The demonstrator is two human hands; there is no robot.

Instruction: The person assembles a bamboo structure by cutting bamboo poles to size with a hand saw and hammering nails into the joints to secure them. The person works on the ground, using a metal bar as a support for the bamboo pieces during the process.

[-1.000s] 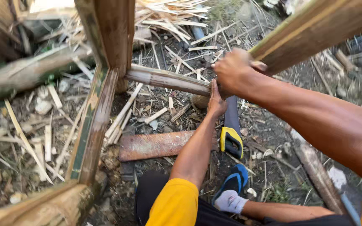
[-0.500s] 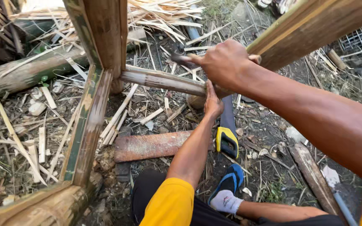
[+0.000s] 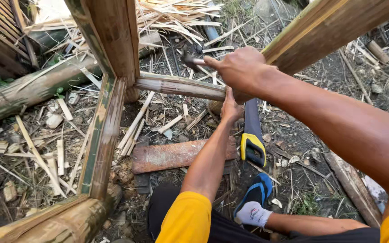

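Note:
My right hand [image 3: 238,68] is shut on a hammer's handle, and the dark hammer head [image 3: 187,58] hangs just above a horizontal bamboo crosspiece [image 3: 176,85]. My left hand [image 3: 230,109] presses against the right end of that crosspiece from below. The crosspiece meets an upright split-bamboo post [image 3: 113,49] on the left. A slanted bamboo beam [image 3: 338,27] runs up to the right behind my right hand.
A handsaw with a yellow and black handle [image 3: 253,146] lies on the ground beside a rusty flat metal bar [image 3: 172,155]. My foot in a white sock and blue sandal [image 3: 254,208] rests below it. Bamboo offcuts litter the soil; a thick log [image 3: 32,90] lies at left.
My right hand has moved the hammer a little up and to the left over the crosspiece. My left hand has kept its place on the bamboo.

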